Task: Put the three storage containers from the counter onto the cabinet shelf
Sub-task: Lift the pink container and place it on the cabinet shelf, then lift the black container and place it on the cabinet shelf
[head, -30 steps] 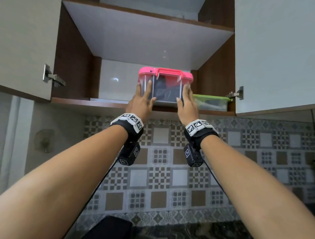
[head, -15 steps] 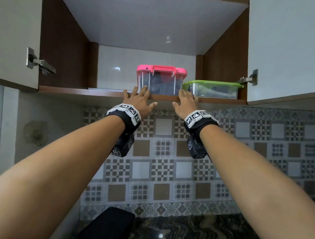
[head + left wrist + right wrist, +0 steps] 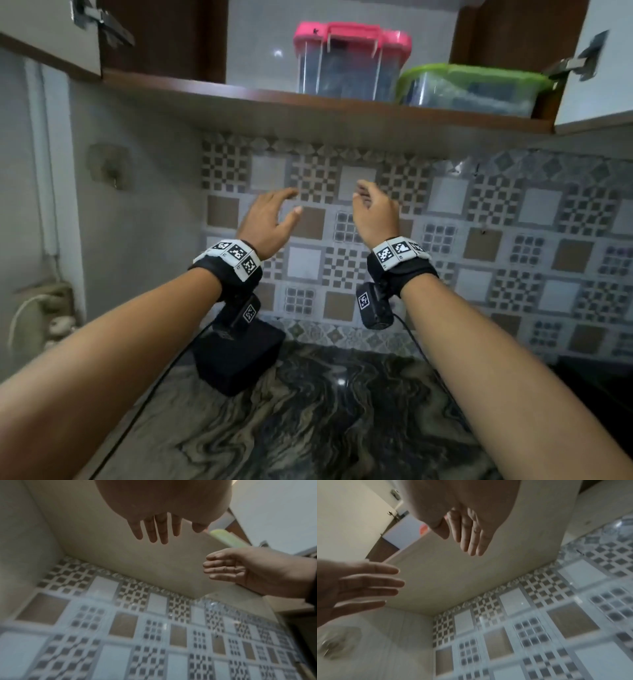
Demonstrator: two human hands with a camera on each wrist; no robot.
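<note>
- the pink-lidded container [image 3: 351,61] is sitting on the cabinet shelf [image 3: 239,94], near the front lip, and the green-lidded container [image 3: 471,89] is standing just beside it on the right, close against the cabinet's right wall; the pair seem packed to the right to leave room on the left for one more.
- a third container is not showing on the shelf or on the visible part of the counter [image 3: 308,411], so the task is looking two-thirds done at best.
- the left hand [image 3: 270,219] is hanging in the air below the shelf, fingers straight and spread apart, holding nothing.
- the right hand [image 3: 375,210] is hanging beside it at about the same height, fingers loosely extended and lying together, also holding nothing; the two palms are facing each other across a gap, in the way one would take a box by both sides.
- both hands are well clear of the tiled wall [image 3: 513,222] and of the shelf's underside.
- the black box [image 3: 239,356] is standing on the counter under the left wrist, so a low reach there is calling for care.
- the open doors on both sides are narrowing the way in; the free stretch of shelf to the left of the pink-lidded container looks the easiest place for the next one.
</note>
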